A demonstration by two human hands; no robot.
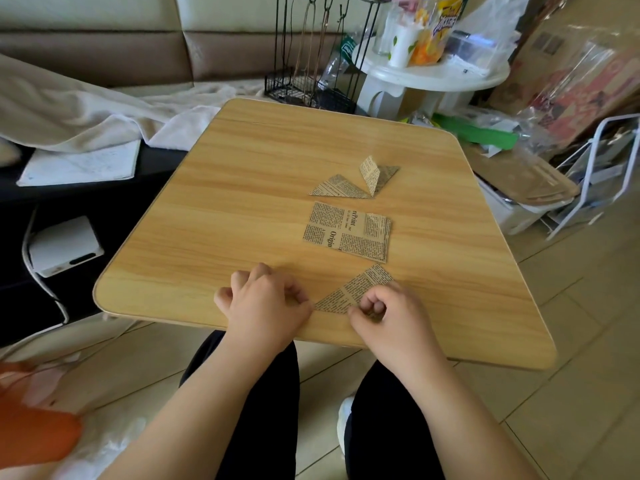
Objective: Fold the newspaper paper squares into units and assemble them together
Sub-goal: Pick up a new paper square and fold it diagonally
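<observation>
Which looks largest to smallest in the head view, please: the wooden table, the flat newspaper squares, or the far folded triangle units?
1. Light wooden table.
2. Flat stack of newspaper-print squares.
3. Flat folded newspaper triangle unit and the half-raised folded unit beside it look alike; being farther away makes their ranking unsure.

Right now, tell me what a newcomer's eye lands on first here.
First, the two hands at the near edge of the wooden table: the left hand and right hand pinch a newspaper piece folded to a triangle. Just beyond lies a stack of flat newspaper squares, and past it two folded units, one with a flap standing up.
</observation>
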